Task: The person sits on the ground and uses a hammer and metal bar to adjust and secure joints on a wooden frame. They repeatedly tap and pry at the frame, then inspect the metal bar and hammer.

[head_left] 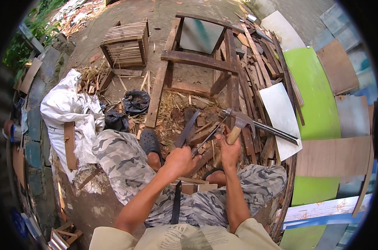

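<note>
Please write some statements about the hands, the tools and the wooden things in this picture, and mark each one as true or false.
1. The right hand grips a claw hammer with a wooden handle and grey metal head. True.
2. The left hand is empty and rests on the knee. False: it holds a thin dark metal strip that points toward the hammer.
3. A slatted wooden crate stands on the ground beyond the person. True.
4. A hand saw with a toothed blade hangs on the wooden frame. False: it lies on the ground among wood scraps, in front of the feet.
5. A crumpled white sack lies at the person's left. True.
</note>
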{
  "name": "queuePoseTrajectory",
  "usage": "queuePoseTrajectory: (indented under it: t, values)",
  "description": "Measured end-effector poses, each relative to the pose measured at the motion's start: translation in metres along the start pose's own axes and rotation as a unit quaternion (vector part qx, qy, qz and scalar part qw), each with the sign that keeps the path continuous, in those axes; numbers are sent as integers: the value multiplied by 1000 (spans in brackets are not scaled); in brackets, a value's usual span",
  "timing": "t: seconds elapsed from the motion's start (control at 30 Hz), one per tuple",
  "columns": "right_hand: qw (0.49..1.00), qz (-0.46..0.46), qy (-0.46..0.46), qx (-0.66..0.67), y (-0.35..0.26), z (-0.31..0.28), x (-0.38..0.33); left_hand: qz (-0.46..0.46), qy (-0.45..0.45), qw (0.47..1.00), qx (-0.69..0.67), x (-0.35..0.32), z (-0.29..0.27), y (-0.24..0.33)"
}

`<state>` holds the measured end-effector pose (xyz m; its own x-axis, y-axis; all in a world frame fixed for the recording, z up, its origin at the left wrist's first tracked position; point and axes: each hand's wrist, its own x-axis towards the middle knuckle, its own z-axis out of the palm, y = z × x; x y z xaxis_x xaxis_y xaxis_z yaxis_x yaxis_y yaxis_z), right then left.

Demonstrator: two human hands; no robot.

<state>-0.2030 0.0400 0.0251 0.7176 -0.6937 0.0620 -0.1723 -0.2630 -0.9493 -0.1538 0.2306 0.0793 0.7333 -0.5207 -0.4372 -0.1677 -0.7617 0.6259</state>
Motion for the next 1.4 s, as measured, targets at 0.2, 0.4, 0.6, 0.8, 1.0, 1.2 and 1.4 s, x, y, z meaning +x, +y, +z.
queuePoseTrajectory:
  t: [0.2,0.4,0.6,0.8,1.0,1.2,1.4]
  values:
    - [993,81,-7,85,20,-5,-3,-5,-53,998,-37,-8,4,8]
    - [992,87,-19,85,23,-4,-1,0,-85,991,-105,-3,8,3]
    - [997,67,30,29,12,-19,-8,11,-53,995,-83,1,11,7]
    - [970,132,110,172,-46,-43,-29,-8,-64,995,-77,8,0,4]
    - [985,150,-90,1,-60,-34,-25,-4,-35,997,-61,14,7,-5]
    - [981,93,73,155,-50,-21,-33,-19,-60,997,-49,4,-22,26]
    - [983,152,-40,92,-74,-38,-24,-32,-61,995,-70,6,-24,11]
